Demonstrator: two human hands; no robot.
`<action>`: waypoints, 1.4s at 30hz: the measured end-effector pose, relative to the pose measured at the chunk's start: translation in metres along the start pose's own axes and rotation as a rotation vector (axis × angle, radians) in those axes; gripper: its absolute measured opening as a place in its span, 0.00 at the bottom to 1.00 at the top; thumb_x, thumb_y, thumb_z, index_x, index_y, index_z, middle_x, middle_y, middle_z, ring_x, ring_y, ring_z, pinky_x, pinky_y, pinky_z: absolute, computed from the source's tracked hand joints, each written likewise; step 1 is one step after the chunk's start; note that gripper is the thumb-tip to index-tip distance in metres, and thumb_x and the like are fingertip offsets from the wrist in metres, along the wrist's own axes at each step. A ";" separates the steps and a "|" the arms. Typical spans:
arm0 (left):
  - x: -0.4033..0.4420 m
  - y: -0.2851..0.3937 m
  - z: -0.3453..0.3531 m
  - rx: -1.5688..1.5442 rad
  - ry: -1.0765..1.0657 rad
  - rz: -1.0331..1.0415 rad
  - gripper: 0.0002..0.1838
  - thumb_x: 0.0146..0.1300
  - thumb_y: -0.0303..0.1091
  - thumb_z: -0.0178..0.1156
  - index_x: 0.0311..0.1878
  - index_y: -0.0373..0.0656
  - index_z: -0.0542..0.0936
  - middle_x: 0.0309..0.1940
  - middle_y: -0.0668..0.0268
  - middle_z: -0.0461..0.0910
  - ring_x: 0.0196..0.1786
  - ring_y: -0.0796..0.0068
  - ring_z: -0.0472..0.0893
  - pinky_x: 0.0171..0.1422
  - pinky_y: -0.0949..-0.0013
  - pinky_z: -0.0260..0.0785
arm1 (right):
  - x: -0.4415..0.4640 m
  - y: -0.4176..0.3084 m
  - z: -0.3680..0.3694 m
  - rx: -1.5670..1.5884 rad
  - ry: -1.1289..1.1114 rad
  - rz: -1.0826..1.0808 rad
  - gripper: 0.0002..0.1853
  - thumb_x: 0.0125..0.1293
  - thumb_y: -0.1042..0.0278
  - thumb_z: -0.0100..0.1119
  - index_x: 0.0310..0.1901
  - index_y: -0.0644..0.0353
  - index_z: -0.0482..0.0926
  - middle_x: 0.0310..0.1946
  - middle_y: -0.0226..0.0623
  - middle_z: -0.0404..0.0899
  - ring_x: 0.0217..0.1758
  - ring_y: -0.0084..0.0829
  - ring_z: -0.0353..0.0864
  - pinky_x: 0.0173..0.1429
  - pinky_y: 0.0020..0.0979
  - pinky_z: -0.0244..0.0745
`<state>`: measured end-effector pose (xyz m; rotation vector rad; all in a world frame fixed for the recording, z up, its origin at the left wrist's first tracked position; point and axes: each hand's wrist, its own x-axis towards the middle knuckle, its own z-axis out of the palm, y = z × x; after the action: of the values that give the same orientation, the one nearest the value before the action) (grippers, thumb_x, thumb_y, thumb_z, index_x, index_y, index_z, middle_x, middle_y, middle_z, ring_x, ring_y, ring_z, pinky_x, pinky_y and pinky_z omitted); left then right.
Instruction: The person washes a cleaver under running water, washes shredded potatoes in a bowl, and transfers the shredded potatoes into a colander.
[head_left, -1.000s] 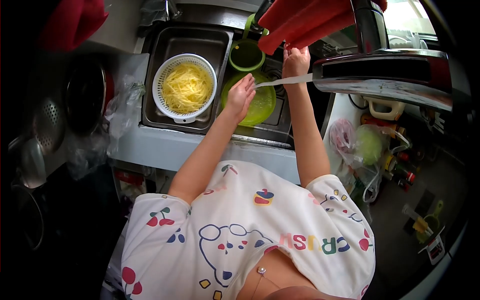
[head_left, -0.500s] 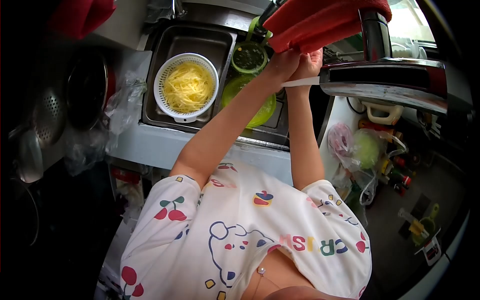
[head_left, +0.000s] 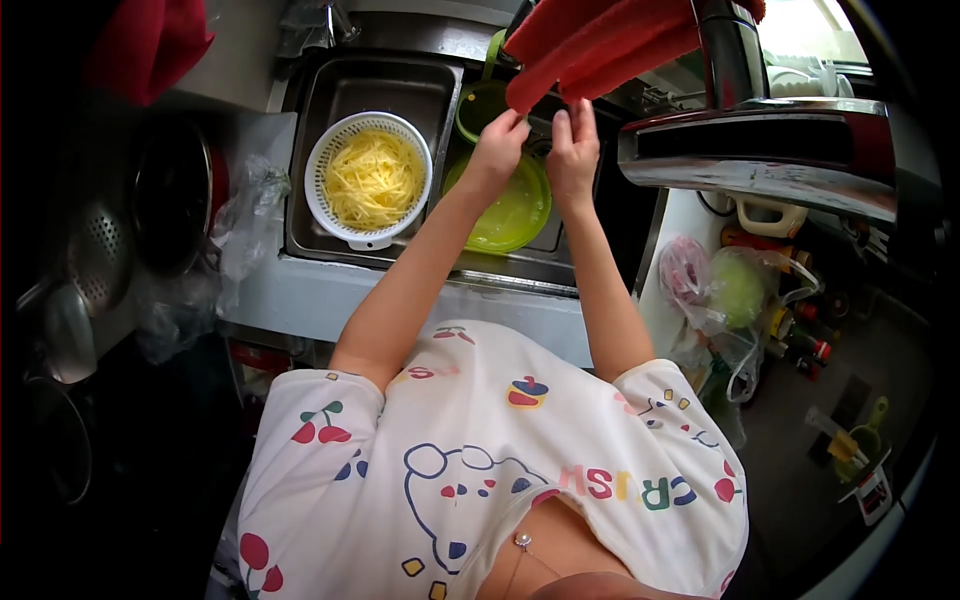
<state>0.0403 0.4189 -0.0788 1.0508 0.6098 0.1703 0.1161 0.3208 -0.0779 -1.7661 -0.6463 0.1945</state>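
Both hands are up at the lower edge of a red towel that hangs over the right side of the sink. My left hand has its fingers closed on the towel's left bottom corner. A little to the right, my right hand pinches the bottom edge between thumb and fingers. Below the hands, a green bowl of liquid sits in the right basin. Behind my left hand is a green strainer or container, partly hidden.
A white colander of yellow shreds stands in the left basin. A dark, chrome-edged appliance juts in at right, above plastic bags of produce. Pans and a skimmer hang at left.
My hands, earlier together at the towel's lower edge, have moved apart and left, with the left hand farther left. The towel's lower edge has shifted left and spread between them.
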 end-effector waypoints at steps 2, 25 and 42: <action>-0.011 -0.044 -0.015 0.203 0.211 -0.093 0.26 0.67 0.31 0.50 0.68 0.37 0.67 0.56 0.63 0.77 0.49 0.80 0.75 0.54 0.76 0.66 | -0.026 0.043 -0.004 -0.225 -0.095 0.217 0.26 0.69 0.66 0.51 0.66 0.66 0.63 0.59 0.47 0.75 0.61 0.37 0.74 0.64 0.31 0.66; -0.032 -0.120 -0.054 0.713 0.427 -0.255 0.33 0.54 0.27 0.50 0.68 0.43 0.66 0.63 0.48 0.68 0.66 0.46 0.66 0.72 0.57 0.56 | -0.110 0.118 -0.060 -0.700 -0.162 0.385 0.14 0.53 0.67 0.61 0.41 0.60 0.83 0.29 0.45 0.82 0.35 0.46 0.82 0.45 0.40 0.76; -0.039 -0.117 -0.048 0.842 0.300 -0.195 0.26 0.57 0.28 0.50 0.62 0.48 0.75 0.58 0.55 0.75 0.61 0.52 0.73 0.67 0.58 0.63 | -0.115 0.080 -0.098 -0.657 -0.120 0.505 0.16 0.55 0.65 0.61 0.45 0.61 0.84 0.27 0.40 0.82 0.32 0.37 0.82 0.42 0.35 0.76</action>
<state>-0.0357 0.3809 -0.1804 1.7808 1.0982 -0.1212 0.0903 0.1657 -0.1463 -2.5555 -0.3482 0.4762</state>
